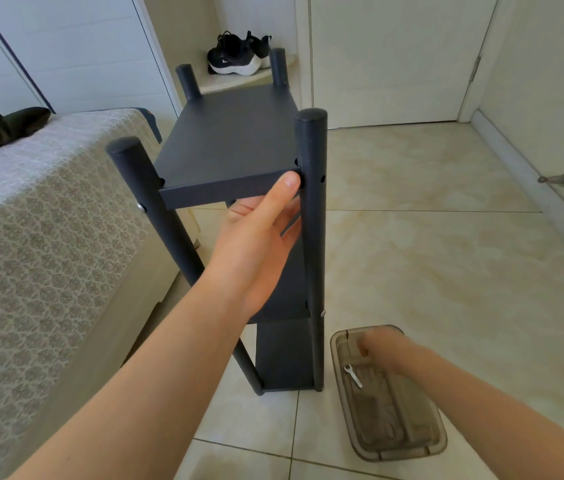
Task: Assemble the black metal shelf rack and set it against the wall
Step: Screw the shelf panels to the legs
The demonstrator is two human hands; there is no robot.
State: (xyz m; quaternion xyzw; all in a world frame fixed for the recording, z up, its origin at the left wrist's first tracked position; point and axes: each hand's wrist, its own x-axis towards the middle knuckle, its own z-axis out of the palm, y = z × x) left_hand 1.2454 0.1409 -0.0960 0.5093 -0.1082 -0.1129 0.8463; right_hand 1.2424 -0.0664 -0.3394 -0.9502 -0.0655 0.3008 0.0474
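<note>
Upright dark rack [232, 140], round posts, three shelves; left hand [256, 244] pinches its top shelf; right hand [379, 348], five o'clock, blurred, grip unclear.

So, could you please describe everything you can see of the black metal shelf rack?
The black metal shelf rack stands upright on the tiled floor, close beside the bed. Matte and dark, it has four round capped posts and three flat shelves in view. A silver bolt head shows on the near left post; the near right post shows open holes. The left hand grips the top shelf's front edge.
</note>
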